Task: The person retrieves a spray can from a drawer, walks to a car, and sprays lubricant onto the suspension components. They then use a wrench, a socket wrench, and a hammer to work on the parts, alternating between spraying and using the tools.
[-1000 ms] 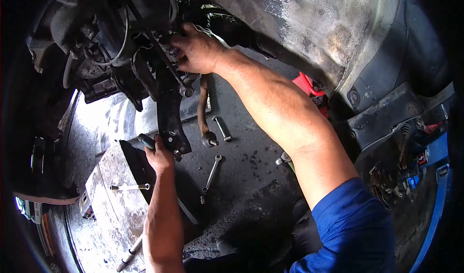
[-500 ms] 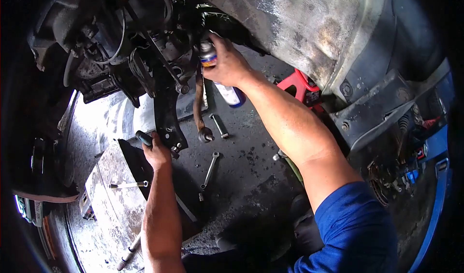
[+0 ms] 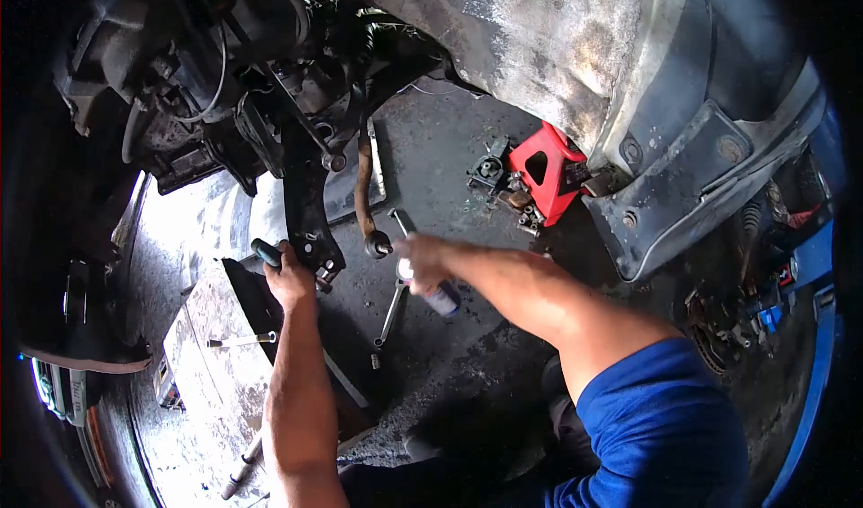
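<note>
My left hand [image 3: 292, 279] is closed around a dark cylindrical object [image 3: 266, 252] that looks like a small flashlight. It is beside the lower end of a black suspension arm [image 3: 306, 198]. My right hand [image 3: 427, 261], smeared by motion, grips a spray can [image 3: 442, 301] low over the floor. The can's base points down and right, and its top is hidden by the hand. Close by hangs a rusty rod [image 3: 364, 184] with a ball-joint end. Under the right hand lies a combination wrench [image 3: 390, 315]; another wrench [image 3: 402, 220] lies just above it.
A red jack stand [image 3: 539, 171] stands beyond my right arm, with loose metal parts [image 3: 488, 171] beside it. A worn fender liner [image 3: 575, 49] overhangs the upper right. On a scuffed pale block [image 3: 211, 373] lies a socket tool [image 3: 243, 340]. Blue equipment [image 3: 814, 328] borders the right.
My right hand has brought the spray can down from beside the suspension to above the floor wrenches. My left hand stays in place. The view has shifted slightly, showing more of the jack stand.
</note>
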{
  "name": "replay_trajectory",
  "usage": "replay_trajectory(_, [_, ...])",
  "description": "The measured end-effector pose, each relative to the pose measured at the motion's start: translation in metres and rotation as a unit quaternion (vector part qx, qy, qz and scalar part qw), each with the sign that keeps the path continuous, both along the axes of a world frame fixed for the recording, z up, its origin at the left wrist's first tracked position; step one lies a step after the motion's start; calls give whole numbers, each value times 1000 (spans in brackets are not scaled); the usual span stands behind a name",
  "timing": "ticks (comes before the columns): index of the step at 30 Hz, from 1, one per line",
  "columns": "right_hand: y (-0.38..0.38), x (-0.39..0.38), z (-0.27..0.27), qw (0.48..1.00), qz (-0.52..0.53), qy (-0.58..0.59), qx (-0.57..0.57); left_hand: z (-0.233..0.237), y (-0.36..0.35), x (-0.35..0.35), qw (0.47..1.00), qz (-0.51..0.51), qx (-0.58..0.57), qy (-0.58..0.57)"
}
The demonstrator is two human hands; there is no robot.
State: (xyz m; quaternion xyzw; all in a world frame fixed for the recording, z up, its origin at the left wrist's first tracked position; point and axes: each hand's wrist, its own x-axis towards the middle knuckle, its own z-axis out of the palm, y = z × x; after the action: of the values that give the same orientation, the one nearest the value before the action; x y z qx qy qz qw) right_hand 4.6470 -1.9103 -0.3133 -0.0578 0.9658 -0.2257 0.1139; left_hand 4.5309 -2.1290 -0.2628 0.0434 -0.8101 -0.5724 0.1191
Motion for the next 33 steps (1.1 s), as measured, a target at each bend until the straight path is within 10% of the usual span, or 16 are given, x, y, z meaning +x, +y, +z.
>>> replay_trajectory(4, [-48,25,-20,979,137,57,-137,12,4,12,997,-38,62,-31])
replay_trajectory(20, [-90,58,-28,969,233,-17,-75,24,-3,7,998,5,-56,-16])
replay_trajectory(25, [-55,37,-27,975,121,-7,-185,43,-30,-10,958,25,-260,121])
replay_trajectory(28, [-34,24,-25,985,27,-25,-171,72,-29,3,990,32,-97,96])
replay_trajectory(33, [-16,9,0,976,-28,-96,-194,126,-32,54,938,-104,-251,214])
